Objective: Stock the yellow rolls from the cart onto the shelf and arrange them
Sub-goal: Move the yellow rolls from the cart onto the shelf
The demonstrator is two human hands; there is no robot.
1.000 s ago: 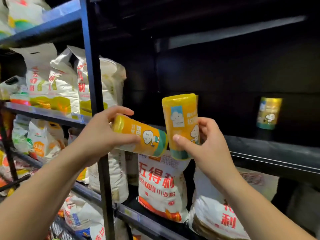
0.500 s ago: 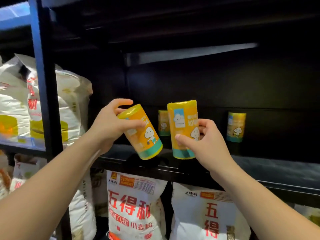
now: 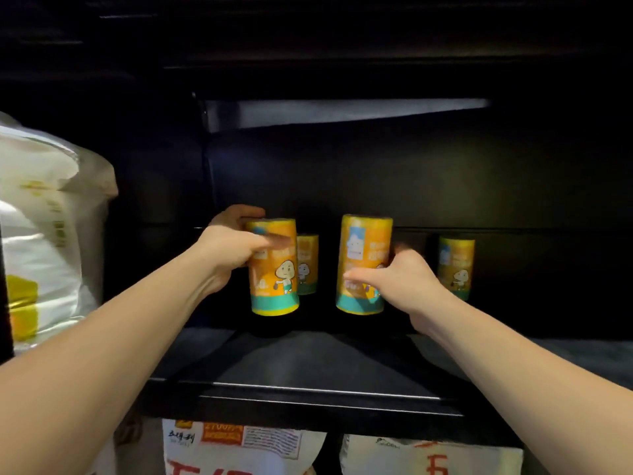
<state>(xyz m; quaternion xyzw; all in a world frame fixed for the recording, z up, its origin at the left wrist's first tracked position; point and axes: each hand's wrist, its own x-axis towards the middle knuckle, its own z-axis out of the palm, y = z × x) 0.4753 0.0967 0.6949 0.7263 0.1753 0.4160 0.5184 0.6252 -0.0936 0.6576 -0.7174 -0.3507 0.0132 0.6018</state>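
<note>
Two bare hands hold yellow rolls upright inside a dark shelf (image 3: pixel 308 368) bay at the centre of the frame.

The black shelf spans the lower middle of the frame, its metal front edge catching light; white flour bags (image 3: pixel 44 234) fill the left edge, and more printed bags (image 3: pixel 239 447) show along the bottom under the shelf. The left hand (image 3: pixel 229 252) wraps around the left roll (image 3: pixel 274 269), fingers behind it and thumb across its front. The right hand (image 3: pixel 400 279) grasps the right roll (image 3: pixel 363 262) from its right side, thumb across the label. Whether either roll's base touches the shelf cannot be told. Further back stand two more rolls: one (image 3: pixel 307 265) just behind the left roll, another (image 3: pixel 457 265) right of centre, beyond the right hand.
</note>
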